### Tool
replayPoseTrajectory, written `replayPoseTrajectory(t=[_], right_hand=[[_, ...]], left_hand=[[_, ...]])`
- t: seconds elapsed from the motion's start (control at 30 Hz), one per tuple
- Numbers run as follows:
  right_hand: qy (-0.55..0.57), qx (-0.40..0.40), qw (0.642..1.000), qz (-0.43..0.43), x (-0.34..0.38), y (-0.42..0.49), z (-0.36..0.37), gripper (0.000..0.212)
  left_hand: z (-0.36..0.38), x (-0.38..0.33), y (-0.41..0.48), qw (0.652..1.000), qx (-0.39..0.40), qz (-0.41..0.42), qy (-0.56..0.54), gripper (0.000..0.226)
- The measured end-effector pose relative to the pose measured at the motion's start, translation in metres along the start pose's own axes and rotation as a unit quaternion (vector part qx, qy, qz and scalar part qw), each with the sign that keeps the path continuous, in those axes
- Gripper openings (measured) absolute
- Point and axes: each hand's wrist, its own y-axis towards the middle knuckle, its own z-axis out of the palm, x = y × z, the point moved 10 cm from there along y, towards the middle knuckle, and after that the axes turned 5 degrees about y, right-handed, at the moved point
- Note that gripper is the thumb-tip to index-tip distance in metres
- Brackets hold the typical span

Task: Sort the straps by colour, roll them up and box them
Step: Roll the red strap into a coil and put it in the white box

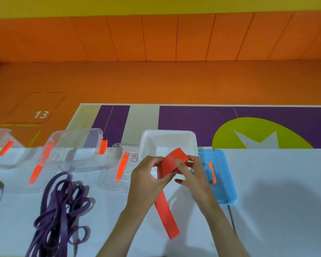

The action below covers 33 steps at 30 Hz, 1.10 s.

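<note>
Left hand [148,175] and right hand [193,176] both pinch the wide flat red rubber strap [171,161] with curled fingers; the roll is barely begun and the tail trails below the wrists. The white plastic box [167,133] just beyond the knuckles shows no strap where visible. The tangled purple straps [59,201] left of the left hand lie unrolled, so most work appears outstanding.

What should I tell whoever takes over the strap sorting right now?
Left hand and right hand both pinch the red strap, partly rolled, its tail trailing over the table in front of the white box.
Purple straps lie heaped at left, near the clear box.
Done: no roll visibly boxed.
Left: finish the red roll, box it, roll the purple ones.
</note>
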Motion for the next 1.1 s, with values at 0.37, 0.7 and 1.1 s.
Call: replayPoseTrajectory(t=[0.37,0.7,1.1], right_hand=[[0.068,-0.050,0.996,-0.014,-0.003,-0.001,-0.014,0.049],[0.034,-0.016,0.998,-0.044,0.015,-0.003,-0.012,0.061],[-0.022,-0.037,0.998,-0.036,0.015,-0.006,-0.021,0.063]], left_hand=[[0.005,-0.017,-0.005,0.999,0.005,0.016,-0.028,0.044],[0.006,-0.030,-0.002,0.998,-0.032,0.059,-0.007,0.047],[0.007,-0.028,-0.009,0.997,-0.006,0.068,-0.018,0.045]])
